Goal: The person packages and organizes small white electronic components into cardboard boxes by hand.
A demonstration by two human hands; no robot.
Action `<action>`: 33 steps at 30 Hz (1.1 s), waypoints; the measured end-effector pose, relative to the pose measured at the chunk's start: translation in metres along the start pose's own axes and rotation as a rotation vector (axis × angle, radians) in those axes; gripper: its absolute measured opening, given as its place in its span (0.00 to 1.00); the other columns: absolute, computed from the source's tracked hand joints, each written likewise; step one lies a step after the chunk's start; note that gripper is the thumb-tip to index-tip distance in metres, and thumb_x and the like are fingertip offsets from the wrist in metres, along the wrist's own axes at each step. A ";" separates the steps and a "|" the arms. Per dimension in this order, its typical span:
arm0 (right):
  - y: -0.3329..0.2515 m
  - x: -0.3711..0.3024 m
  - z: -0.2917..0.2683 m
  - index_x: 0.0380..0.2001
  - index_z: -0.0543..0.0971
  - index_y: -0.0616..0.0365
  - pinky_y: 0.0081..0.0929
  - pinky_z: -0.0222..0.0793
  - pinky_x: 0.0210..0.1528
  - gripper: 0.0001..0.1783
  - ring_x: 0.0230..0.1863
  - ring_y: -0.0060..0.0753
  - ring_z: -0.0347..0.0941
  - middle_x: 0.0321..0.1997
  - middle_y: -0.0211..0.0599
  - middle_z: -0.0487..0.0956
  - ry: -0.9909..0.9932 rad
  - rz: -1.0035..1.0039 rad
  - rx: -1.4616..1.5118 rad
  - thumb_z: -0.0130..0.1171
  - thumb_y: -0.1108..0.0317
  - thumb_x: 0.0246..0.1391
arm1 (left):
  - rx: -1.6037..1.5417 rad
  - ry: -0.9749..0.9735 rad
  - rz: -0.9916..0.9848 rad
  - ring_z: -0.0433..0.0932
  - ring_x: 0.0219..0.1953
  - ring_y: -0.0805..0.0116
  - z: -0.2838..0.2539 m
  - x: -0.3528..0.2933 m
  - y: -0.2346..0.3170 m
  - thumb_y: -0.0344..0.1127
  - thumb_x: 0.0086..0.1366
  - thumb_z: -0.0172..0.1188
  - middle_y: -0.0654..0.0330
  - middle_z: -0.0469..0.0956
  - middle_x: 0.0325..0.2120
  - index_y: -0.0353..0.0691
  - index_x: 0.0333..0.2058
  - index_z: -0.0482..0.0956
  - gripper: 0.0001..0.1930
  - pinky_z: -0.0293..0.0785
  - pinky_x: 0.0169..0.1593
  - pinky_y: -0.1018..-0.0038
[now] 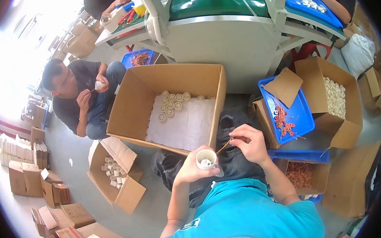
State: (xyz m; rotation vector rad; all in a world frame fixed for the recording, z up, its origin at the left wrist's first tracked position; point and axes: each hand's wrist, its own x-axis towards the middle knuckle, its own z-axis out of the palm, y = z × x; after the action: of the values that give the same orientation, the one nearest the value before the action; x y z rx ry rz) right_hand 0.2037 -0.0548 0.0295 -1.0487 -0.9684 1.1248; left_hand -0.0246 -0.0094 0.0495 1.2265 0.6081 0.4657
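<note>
My left hand (189, 168) is wrapped round a white round plastic housing (206, 159), its open end facing up, with small parts visible inside. Between the thumb and fingers of my right hand (251, 143) is the end of a thin orange-yellow wire (223, 147). The wire runs from that pinch toward the rim of the housing; where its other end sits I cannot make out. Beyond both hands stands a large open cardboard box (166, 71), in which several similar white housings (170, 103) stand grouped on a pale sheet (180, 127).
At right are a blue tray (302, 112) of red wired parts and a box (352, 128) of small white pieces. A small box (136, 196) of white cylinders is at left. A co-worker (78, 95) crouches there, handling a similar housing. A green-topped workbench (220, 43) blocks the far side.
</note>
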 end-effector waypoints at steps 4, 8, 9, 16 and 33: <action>-0.006 -0.008 -0.005 0.35 0.85 0.63 0.26 0.75 0.38 0.10 0.35 0.34 0.79 0.35 0.39 0.81 -0.075 -0.162 -0.520 0.68 0.79 0.45 | 0.613 0.038 -0.051 0.81 0.35 0.65 -0.006 -0.003 0.020 0.35 0.47 0.75 0.59 0.80 0.32 0.37 0.42 0.74 0.24 0.76 0.41 0.69; -0.009 -0.011 -0.004 0.36 0.84 0.63 0.27 0.75 0.39 0.12 0.35 0.37 0.79 0.35 0.40 0.80 -0.102 -0.215 -0.632 0.67 0.79 0.44 | 0.763 -0.002 -0.137 0.81 0.37 0.56 0.001 0.000 0.030 0.36 0.46 0.74 0.53 0.81 0.35 0.37 0.43 0.74 0.25 0.76 0.43 0.66; -0.010 -0.010 -0.002 0.36 0.84 0.63 0.27 0.75 0.39 0.12 0.35 0.37 0.79 0.35 0.40 0.80 -0.055 -0.244 -0.663 0.67 0.79 0.44 | 0.815 0.134 0.000 0.81 0.37 0.53 0.000 0.002 0.020 0.36 0.46 0.75 0.52 0.81 0.36 0.37 0.42 0.74 0.25 0.77 0.43 0.65; -0.027 0.001 0.002 0.36 0.83 0.63 0.25 0.75 0.38 0.14 0.35 0.35 0.79 0.37 0.41 0.79 0.248 -0.483 -0.501 0.67 0.84 0.43 | 0.450 0.638 0.222 0.76 0.45 0.67 0.002 0.013 -0.031 0.31 0.46 0.76 0.53 0.74 0.42 0.33 0.50 0.70 0.32 0.73 0.50 0.70; -0.030 -0.011 0.037 0.40 0.82 0.64 0.22 0.77 0.32 0.17 0.32 0.31 0.79 0.40 0.43 0.78 0.199 -0.721 -0.630 0.68 0.85 0.43 | 1.012 0.833 0.780 0.70 0.40 0.57 0.015 0.039 -0.022 0.32 0.43 0.79 0.59 0.76 0.37 0.41 0.43 0.72 0.29 0.65 0.47 0.64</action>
State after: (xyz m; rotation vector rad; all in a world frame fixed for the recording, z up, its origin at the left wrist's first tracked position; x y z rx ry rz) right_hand 0.1728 -0.0637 0.0669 -1.1270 -1.4237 0.1096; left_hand 0.0145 -0.0015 0.0249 2.2628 1.1301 1.4830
